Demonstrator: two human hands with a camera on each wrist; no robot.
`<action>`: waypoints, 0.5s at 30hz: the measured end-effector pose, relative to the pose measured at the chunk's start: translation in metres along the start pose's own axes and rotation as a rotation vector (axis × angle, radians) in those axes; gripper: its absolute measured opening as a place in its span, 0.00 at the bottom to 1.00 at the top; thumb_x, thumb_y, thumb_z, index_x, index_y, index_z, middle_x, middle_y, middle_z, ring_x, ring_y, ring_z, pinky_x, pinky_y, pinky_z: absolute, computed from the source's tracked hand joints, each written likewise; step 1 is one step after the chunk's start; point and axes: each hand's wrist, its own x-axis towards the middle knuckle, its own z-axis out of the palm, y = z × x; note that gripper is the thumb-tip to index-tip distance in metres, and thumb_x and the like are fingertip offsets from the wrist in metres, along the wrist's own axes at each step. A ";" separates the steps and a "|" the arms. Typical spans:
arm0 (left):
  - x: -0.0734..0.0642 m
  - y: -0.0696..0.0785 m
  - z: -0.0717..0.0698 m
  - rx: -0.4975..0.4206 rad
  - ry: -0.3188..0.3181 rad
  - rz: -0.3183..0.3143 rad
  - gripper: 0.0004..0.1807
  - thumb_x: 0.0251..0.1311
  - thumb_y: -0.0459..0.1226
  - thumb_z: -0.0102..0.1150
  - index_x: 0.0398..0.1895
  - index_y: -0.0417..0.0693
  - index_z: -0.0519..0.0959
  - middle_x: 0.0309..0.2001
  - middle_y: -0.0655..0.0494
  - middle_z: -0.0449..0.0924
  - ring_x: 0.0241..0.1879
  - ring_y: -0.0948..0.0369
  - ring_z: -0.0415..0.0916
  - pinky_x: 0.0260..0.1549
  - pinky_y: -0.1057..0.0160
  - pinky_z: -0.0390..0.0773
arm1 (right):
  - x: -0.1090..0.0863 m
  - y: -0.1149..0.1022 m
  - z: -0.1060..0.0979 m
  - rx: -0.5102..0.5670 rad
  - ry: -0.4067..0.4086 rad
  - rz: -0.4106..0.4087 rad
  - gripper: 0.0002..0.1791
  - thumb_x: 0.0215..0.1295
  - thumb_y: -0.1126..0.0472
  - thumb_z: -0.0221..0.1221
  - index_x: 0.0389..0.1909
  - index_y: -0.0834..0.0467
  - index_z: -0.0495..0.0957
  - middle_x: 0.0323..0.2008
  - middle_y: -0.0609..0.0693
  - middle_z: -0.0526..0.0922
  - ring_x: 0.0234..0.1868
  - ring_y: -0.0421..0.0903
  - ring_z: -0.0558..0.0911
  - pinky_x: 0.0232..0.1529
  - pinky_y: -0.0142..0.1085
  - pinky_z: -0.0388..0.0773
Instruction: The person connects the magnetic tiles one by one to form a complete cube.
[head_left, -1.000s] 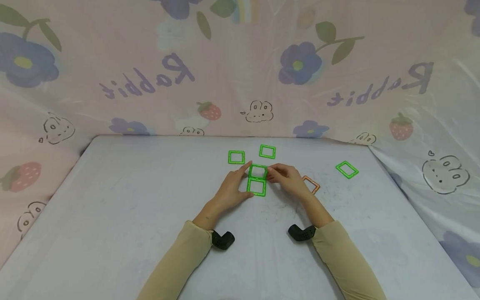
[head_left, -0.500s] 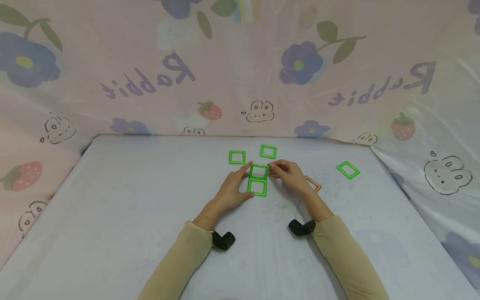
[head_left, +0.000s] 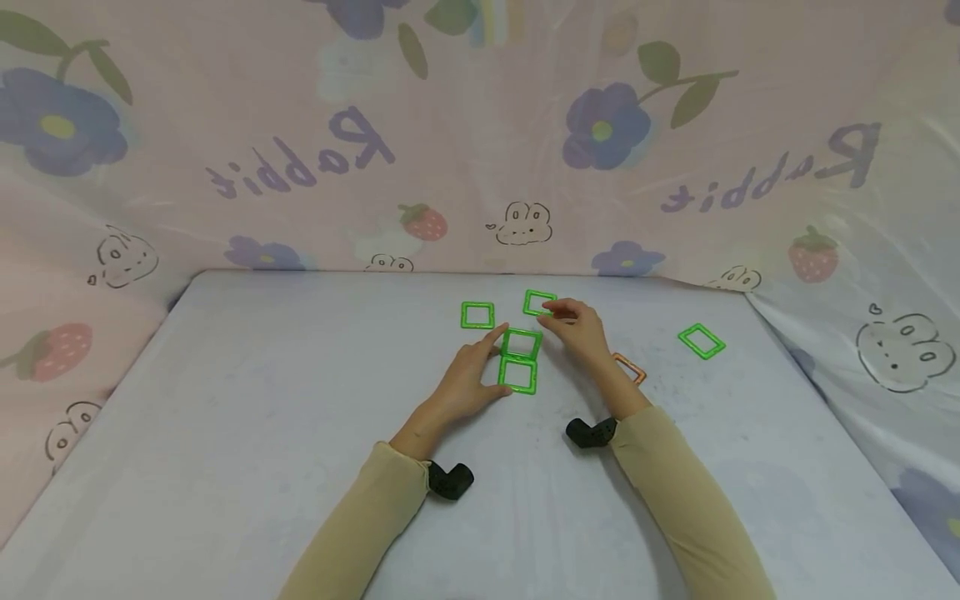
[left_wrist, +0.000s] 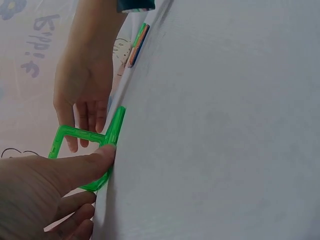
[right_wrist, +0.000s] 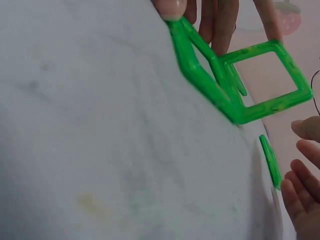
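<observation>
Two green square-frame magnetic tiles meet along one edge: the nearer one lies flat, while the other stands raised from it. My left hand holds the pair from the left, thumb on the flat tile's near edge and index finger at the raised tile's top. In the left wrist view that thumb presses on green plastic. Beyond the pair, my right hand hovers with bent, parted fingers holding nothing. Its fingertips overlap a far green tile in the head view, but sit apart from the joined pair.
Another green tile lies at the back, left of the far one. An orange tile lies partly behind my right wrist, and a green tile farther right. A printed cloth hangs along the white table's back edge.
My right hand has let go of the raised tile's right side and moved back and slightly right, toward the far green tile. My left hand stays on the pair.
</observation>
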 end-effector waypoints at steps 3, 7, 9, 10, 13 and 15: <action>0.000 0.000 0.000 0.000 -0.004 -0.007 0.51 0.50 0.36 0.71 0.76 0.54 0.51 0.61 0.43 0.74 0.64 0.45 0.65 0.65 0.48 0.62 | 0.008 0.000 0.002 -0.015 0.021 0.008 0.24 0.63 0.54 0.62 0.58 0.60 0.75 0.61 0.61 0.70 0.60 0.58 0.71 0.58 0.51 0.71; 0.000 0.001 -0.001 -0.002 -0.009 -0.007 0.51 0.51 0.36 0.71 0.76 0.54 0.51 0.62 0.43 0.73 0.64 0.45 0.64 0.66 0.48 0.61 | 0.017 0.001 0.005 -0.054 0.047 -0.003 0.26 0.62 0.56 0.63 0.59 0.62 0.74 0.64 0.64 0.66 0.64 0.59 0.66 0.61 0.52 0.68; -0.001 0.001 -0.001 -0.001 -0.009 -0.006 0.51 0.51 0.36 0.71 0.76 0.54 0.50 0.62 0.43 0.73 0.65 0.45 0.64 0.66 0.48 0.61 | 0.020 0.001 0.006 -0.068 0.055 -0.011 0.27 0.61 0.57 0.64 0.60 0.63 0.74 0.64 0.65 0.65 0.65 0.61 0.65 0.62 0.53 0.66; -0.001 0.001 0.000 0.001 -0.008 -0.005 0.51 0.51 0.37 0.71 0.76 0.54 0.50 0.62 0.43 0.73 0.65 0.45 0.64 0.66 0.49 0.61 | 0.021 0.001 0.007 -0.076 0.055 -0.015 0.28 0.60 0.58 0.64 0.60 0.63 0.73 0.64 0.65 0.65 0.66 0.61 0.64 0.63 0.53 0.66; -0.002 0.001 0.000 0.000 -0.004 -0.008 0.51 0.51 0.36 0.71 0.76 0.55 0.50 0.62 0.43 0.73 0.64 0.45 0.64 0.65 0.48 0.61 | 0.024 0.001 0.007 -0.098 0.047 -0.014 0.30 0.60 0.59 0.64 0.62 0.64 0.71 0.65 0.66 0.65 0.67 0.62 0.63 0.66 0.54 0.62; -0.002 0.001 -0.001 0.000 -0.003 -0.007 0.51 0.51 0.36 0.71 0.76 0.55 0.51 0.62 0.43 0.73 0.64 0.45 0.64 0.65 0.48 0.61 | 0.026 0.001 0.007 -0.111 0.037 -0.010 0.32 0.60 0.58 0.64 0.64 0.64 0.69 0.66 0.65 0.64 0.69 0.61 0.61 0.68 0.54 0.59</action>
